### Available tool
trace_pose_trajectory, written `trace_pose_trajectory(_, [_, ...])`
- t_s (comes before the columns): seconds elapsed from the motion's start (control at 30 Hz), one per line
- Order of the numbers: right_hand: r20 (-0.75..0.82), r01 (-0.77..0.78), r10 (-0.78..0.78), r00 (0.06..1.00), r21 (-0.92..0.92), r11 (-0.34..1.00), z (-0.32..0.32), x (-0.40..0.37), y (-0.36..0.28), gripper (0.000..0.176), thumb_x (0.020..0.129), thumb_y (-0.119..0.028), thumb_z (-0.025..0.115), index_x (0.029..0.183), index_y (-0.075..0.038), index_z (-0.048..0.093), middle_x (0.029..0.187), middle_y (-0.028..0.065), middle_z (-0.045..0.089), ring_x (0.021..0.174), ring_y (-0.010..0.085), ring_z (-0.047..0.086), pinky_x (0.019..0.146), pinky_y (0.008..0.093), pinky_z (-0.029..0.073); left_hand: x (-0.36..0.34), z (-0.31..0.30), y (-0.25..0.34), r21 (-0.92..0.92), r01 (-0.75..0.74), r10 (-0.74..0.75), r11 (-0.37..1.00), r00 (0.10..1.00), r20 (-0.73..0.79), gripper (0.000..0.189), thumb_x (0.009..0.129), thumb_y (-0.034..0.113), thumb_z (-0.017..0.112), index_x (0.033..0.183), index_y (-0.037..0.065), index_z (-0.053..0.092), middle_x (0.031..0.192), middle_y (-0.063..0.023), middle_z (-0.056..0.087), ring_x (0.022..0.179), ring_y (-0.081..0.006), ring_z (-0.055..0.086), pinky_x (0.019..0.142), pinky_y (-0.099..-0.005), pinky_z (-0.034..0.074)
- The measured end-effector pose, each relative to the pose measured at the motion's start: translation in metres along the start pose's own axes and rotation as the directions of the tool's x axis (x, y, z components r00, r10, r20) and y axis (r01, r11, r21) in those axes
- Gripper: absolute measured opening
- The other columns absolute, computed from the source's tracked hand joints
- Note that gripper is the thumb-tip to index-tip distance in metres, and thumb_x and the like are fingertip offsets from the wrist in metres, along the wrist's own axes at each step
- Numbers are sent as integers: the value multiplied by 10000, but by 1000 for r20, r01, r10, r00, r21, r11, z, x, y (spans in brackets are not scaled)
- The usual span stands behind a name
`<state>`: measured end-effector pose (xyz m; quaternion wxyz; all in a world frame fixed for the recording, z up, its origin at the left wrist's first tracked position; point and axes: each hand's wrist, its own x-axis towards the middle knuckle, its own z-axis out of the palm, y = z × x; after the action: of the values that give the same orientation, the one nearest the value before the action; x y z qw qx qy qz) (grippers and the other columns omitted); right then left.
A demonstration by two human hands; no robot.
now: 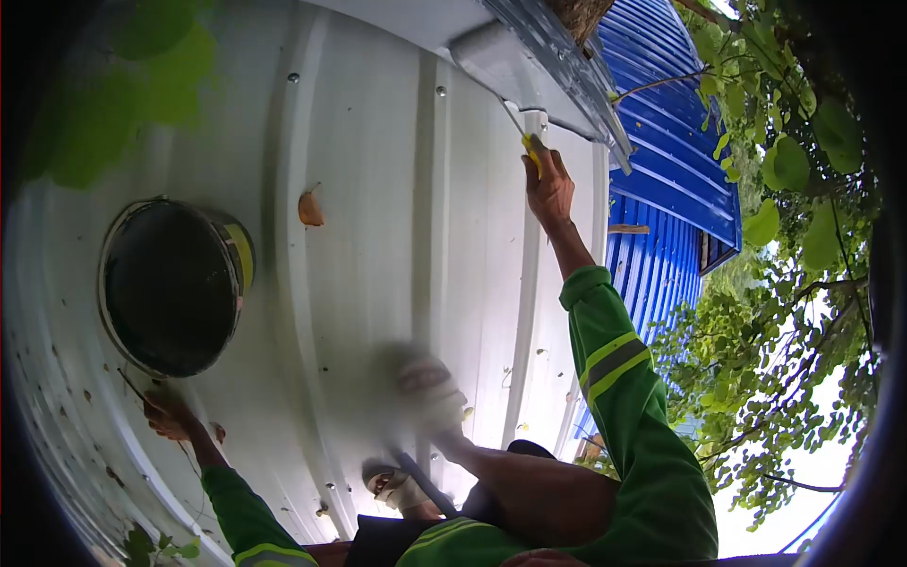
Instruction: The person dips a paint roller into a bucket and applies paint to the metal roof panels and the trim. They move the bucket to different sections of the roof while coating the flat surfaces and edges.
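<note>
My right hand (550, 194) reaches up to the roof's edge flashing, its fingers closed around a yellow-handled tool (532, 154). The tool's thin grey end touches the area under the bent metal flashing (505, 68), beside a raised rib. At the lower left, my left hand (170, 416) is curled just below a dark bucket (170, 293) with a yellow band on its side. A thin dark rod (130, 383) sticks out at its fingers; I cannot tell whether it is the bucket's handle. The bucket's inside is dark.
Pale ribbed metal roofing (368, 208) with screws and a dry leaf (310, 208) spreads beneath me. My feet, one shoe (387, 484) visible, rest on it. Blue roofing (652, 113) lies beyond the edge. Leafy branches (784, 170) hang at right; a trunk (578, 14) stands by the flashing.
</note>
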<state>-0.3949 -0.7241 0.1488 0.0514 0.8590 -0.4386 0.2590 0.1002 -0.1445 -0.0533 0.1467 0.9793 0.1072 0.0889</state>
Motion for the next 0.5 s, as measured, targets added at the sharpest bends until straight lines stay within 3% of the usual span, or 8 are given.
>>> trace_pose_trajectory(0.3, [-78,120,-105,991,220,968,19,77,-105,365,888,-163,682,1242,-158,590,951,101,637,831,313,648,646,428,538,8,6,-8,10,-12,11,1000,999,33,645,952,685,315,1330,219,551,1248,-81,570,1184,-293,514,1019,-484,379])
trace_pose_trajectory(0.4, [-40,97,-92,995,171,981,7,71,-85,333,890,-174,680,1214,-156,603,967,104,645,841,319,652,643,429,538,3,0,-1,54,-42,40,998,999,31,631,952,665,329,1339,218,547,1276,-77,564,1180,-292,514,1020,-480,379])
trace_pose_trajectory(0.5, [-20,18,-16,1000,89,996,3,27,-15,372,896,-177,670,1260,-183,592,995,96,649,844,335,660,661,437,547,23,20,-21,114,-48,42,992,998,52,617,948,653,343,1344,226,547,1300,-75,557,1176,-295,514,1019,-484,378])
